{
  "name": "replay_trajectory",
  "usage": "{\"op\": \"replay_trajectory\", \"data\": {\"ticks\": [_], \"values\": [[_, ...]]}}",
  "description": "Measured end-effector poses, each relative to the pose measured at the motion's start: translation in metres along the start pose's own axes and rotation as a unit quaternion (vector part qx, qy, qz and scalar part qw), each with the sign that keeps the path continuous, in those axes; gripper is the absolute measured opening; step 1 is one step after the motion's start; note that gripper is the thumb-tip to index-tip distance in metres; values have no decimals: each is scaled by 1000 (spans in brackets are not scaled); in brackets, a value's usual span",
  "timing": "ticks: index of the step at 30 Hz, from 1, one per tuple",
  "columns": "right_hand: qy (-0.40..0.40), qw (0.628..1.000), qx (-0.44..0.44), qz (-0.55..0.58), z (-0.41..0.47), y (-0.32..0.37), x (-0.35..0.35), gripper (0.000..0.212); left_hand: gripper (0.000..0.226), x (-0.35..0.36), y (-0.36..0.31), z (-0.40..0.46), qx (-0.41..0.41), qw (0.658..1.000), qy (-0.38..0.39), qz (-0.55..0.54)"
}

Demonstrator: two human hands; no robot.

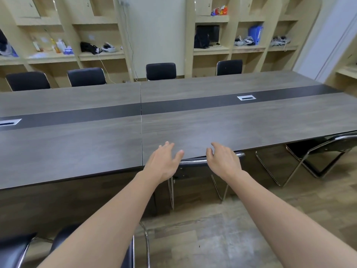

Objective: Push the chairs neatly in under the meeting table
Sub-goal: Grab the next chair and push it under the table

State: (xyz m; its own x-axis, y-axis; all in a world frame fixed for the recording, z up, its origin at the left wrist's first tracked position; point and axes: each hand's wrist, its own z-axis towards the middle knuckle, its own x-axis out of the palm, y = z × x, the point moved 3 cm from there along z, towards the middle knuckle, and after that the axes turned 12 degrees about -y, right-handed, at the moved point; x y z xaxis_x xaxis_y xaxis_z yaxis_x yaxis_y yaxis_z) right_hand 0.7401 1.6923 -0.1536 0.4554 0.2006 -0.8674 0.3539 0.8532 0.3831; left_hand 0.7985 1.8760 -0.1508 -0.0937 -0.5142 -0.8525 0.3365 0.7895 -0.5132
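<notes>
both hands, left hand and right hand, are hovering open over the tucked chair at the tabletop; the angled chair probably needs pushing next.

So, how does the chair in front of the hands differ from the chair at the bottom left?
The chair in front of the hands is pushed in under the meeting table; only its chrome top rail and legs show. The chair at the bottom left stands away from the table, its black padding visible. Both open hands, left hand and right hand, hover over the first. Both have chrome frames.
</notes>
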Motion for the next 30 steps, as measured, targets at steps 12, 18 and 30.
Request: {"op": "replay_trajectory", "data": {"ticks": [12, 18, 30], "values": [[-20, 999, -34, -7, -89, 9, -16, 34, 62, -43, 8, -79, 12, 1000, -14, 13], [-7, 998, -62, -25, -142, 33, -21, 34, 63, -54, 24, -136, 10, 1000, -8, 17], [1, 997, -77, -9, -202, 117, -10, 33, 62, -108, 111, -203, -37, 999, -27, 3]]}}
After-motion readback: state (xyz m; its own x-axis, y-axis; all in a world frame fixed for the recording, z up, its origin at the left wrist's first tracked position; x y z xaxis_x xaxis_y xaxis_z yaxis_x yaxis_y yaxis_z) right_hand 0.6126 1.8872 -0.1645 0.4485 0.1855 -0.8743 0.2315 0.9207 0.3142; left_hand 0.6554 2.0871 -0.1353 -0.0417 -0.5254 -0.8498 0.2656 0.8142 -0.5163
